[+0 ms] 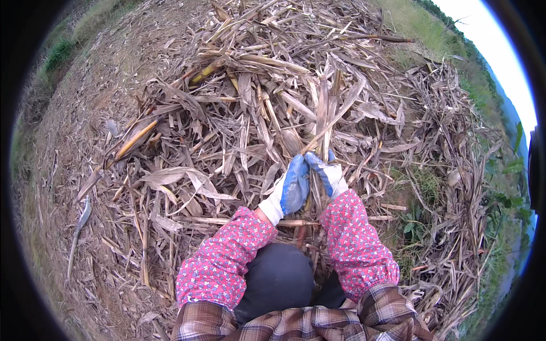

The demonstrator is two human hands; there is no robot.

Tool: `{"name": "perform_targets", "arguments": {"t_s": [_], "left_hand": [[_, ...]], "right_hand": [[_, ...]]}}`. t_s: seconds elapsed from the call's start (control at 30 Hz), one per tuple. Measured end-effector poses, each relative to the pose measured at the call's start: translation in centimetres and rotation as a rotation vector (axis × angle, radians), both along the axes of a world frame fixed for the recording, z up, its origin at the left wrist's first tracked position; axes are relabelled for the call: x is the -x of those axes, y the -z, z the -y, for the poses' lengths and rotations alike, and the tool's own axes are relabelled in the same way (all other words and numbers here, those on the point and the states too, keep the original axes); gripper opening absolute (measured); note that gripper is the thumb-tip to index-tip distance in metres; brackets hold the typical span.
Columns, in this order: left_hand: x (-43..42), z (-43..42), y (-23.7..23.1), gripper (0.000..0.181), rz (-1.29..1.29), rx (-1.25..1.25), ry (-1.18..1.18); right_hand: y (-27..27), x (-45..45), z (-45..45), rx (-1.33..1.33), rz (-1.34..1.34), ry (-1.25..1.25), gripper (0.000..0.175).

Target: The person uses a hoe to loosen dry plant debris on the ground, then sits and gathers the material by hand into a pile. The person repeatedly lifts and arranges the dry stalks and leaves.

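Both my hands wear white gloves with blue coated palms and meet in front of my knee. My left hand (295, 185) curls around the near side of some dry corn stalks (322, 106). Pressed against it, my right hand (327, 174) closes on the same stalks from the other side. The stalks point away from me, and a long dry leaf (346, 104) slants up to the right from the fingers. My fingertips are partly hidden, so what lies between them cannot be seen clearly.
A heap of dry corn stalks and husks (239, 123) spreads ahead. On the ground at the left lies a sickle (80, 219). More stalks (452, 204) are piled at the right, near green weeds (413, 226). My bent knee (279, 277) is just below my hands.
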State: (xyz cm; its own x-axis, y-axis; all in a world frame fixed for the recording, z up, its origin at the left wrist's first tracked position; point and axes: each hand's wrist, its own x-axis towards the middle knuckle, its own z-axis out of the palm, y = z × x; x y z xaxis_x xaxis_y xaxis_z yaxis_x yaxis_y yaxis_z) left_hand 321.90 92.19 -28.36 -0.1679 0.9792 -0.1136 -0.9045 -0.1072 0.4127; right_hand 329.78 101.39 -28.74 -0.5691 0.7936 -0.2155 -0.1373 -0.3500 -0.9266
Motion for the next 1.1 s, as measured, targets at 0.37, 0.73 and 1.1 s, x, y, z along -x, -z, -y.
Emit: {"name": "perform_targets", "arguments": {"t_s": [0.37,0.73,1.1], "left_hand": [[10.8,-7.3,-2.2,0.070,-1.142,0.349,-0.758],[16.6,-11.6,3.6,0.089,-1.447,1.102,-0.281],[-2.5,-2.9,8.7,0.043,-1.028,0.586,-0.210]], "right_hand": [[-22.5,-57.9,-12.5,-0.421,1.035,1.461,0.064],[-11.1,-65.6,-5.4,-0.329,1.264,0.838,0.013],[-8.8,5.1,-6.7,-0.933,1.138,-0.248,0.114]]}}
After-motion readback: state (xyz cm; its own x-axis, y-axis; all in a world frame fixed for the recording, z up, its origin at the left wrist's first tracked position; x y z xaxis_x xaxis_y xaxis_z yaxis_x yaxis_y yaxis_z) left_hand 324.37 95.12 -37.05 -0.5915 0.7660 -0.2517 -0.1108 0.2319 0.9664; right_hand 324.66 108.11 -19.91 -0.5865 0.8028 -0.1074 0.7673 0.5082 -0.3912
